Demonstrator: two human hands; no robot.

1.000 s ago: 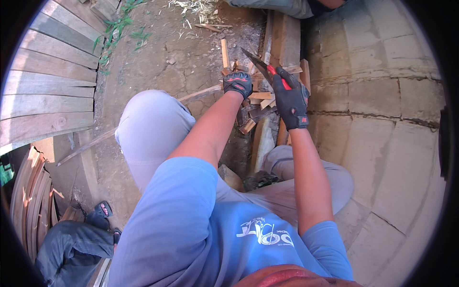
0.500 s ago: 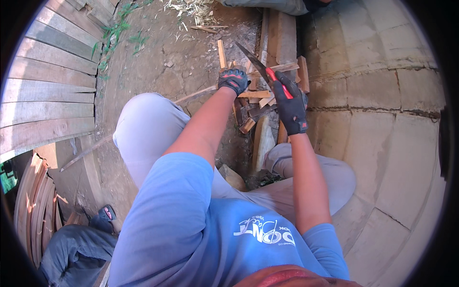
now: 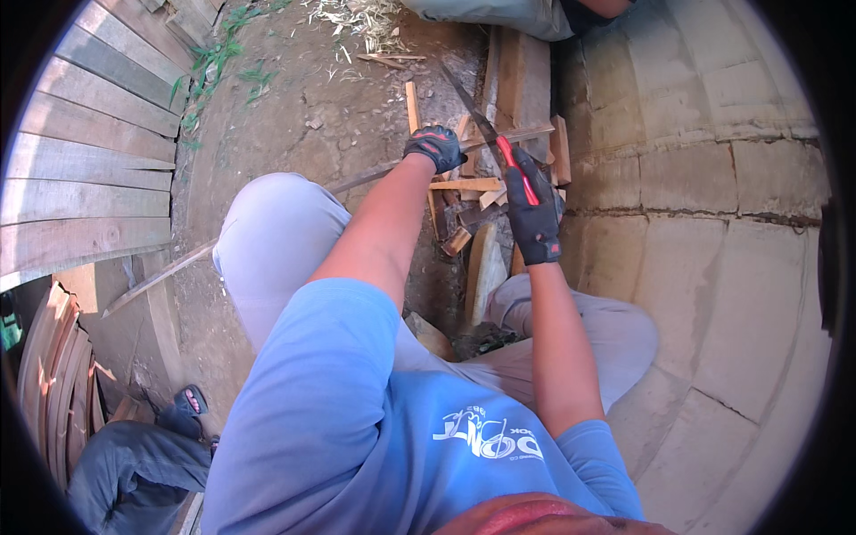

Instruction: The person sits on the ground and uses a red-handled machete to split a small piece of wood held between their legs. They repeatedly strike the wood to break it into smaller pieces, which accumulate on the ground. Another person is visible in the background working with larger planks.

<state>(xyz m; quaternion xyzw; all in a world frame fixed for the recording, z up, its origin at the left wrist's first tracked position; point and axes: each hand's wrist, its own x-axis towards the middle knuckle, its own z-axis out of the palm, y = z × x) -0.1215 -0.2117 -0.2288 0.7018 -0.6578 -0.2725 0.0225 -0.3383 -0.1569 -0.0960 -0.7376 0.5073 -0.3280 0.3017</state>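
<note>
My left hand (image 3: pixel 434 147), in a dark glove with red marks, is closed around a long thin wooden strip (image 3: pixel 366 176). That strip slants from beside my left knee up to the right, across a wooden block. In my right hand (image 3: pixel 535 214), also gloved, is the red handle of a handsaw (image 3: pixel 471 109). Its dark blade points away and to the left, crossing the strip just right of my left hand. Whether the teeth touch the wood I cannot tell. Short wooden offcuts (image 3: pixel 473 185) lie in a pile below my hands.
A concrete block wall (image 3: pixel 695 178) rises on the right. Wooden planks (image 3: pixel 98 160) stand at the left, with curved wood pieces (image 3: pixel 58 383) below. Another person's legs (image 3: pixel 134 473) show at lower left, another's trousers (image 3: pixel 499 13) at the top. Shavings (image 3: pixel 361 22) litter the dirt.
My right hand has drawn slightly toward me and to the left, and the saw stands at a steeper angle across the strip. My left hand keeps its hold.
</note>
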